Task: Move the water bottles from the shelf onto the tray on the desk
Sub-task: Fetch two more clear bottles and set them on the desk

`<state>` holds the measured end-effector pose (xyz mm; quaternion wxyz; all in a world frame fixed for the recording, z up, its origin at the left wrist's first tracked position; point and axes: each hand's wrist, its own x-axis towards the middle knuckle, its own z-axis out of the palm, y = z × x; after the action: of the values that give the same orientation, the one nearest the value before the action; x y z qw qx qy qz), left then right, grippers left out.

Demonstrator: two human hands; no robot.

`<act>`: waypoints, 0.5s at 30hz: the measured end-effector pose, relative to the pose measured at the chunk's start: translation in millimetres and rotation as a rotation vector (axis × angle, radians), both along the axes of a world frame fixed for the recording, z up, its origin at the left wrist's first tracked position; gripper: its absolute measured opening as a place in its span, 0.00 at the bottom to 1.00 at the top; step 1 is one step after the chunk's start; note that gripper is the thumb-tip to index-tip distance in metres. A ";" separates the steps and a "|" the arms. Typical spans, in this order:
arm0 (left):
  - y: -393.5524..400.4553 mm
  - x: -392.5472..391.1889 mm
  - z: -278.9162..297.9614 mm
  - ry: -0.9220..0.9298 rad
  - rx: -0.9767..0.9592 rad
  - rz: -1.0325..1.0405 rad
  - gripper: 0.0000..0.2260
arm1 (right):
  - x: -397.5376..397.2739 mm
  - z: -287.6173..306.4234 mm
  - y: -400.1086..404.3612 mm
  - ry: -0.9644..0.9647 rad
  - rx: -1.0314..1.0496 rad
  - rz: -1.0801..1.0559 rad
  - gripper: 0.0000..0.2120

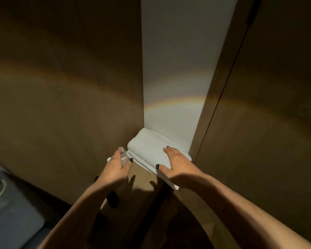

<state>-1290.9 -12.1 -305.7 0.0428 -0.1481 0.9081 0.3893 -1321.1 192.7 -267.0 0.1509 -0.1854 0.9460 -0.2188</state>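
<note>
Gripping a small clear plastic water bottle [123, 156], the left hand [118, 168] is seen with fingers [130, 161] curled round it, its lower part hidden behind the palm. The right hand [175, 165] is laid flat, fingers spread, on a folded white towel [147, 150] just right of the bottle. A dark surface [13, 212] is cut off at lower left, its contents hard to make out.

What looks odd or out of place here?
Little stands out. The right hand rests flat on folded white towels, not on a bottle, while the left hand grips a clear bottle.
</note>
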 end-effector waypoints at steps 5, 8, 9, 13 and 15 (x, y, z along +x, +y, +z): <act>-17.9 -49.9 -15.8 -0.004 0.013 0.121 0.29 | -63.2 -6.8 -15.5 0.108 -0.004 0.037 0.29; -25.2 -68.3 -23.1 -0.019 -0.004 0.168 0.29 | -98.2 -17.0 -22.8 0.015 0.008 0.094 0.31; -28.9 -74.5 -25.4 -0.052 0.005 0.186 0.30 | -111.0 -21.5 -25.6 0.000 0.018 0.118 0.31; -43.1 -101.2 -37.8 -0.100 0.005 0.220 0.35 | -164.1 -37.9 -36.9 -0.050 0.035 0.206 0.32; -45.4 -115.5 -41.7 -0.090 0.034 0.299 0.35 | -194.1 -44.7 -41.6 -0.081 0.045 0.271 0.32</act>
<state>-1406.4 -57.5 -347.5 0.0277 -0.2984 0.8662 0.3998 -1515.1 151.1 -311.8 0.2213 -0.2993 0.9101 -0.1825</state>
